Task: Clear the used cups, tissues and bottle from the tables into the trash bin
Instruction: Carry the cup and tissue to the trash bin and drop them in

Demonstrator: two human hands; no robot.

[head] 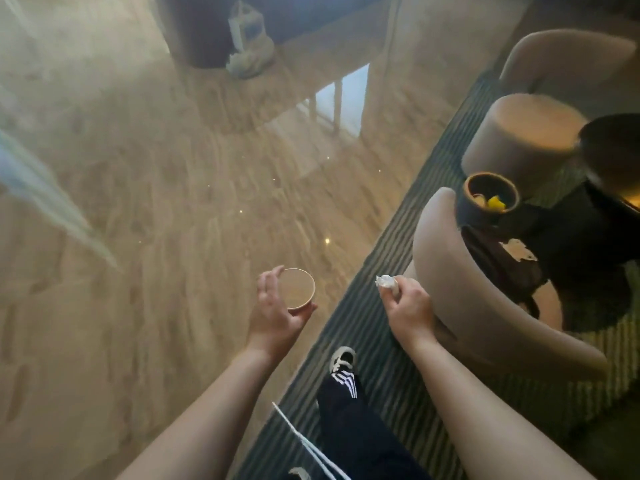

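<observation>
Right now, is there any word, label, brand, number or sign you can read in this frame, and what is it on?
None can be read.
Paper cup in the left hand: no print visible.
Tissue in the right hand: blank.
White object on the far floor: too blurred to tell whether it carries text.
Trousers: white stripes only, no lettering.

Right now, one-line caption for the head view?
Left hand carries a paper cup, right hand a crumpled tissue, above the floor.
</observation>
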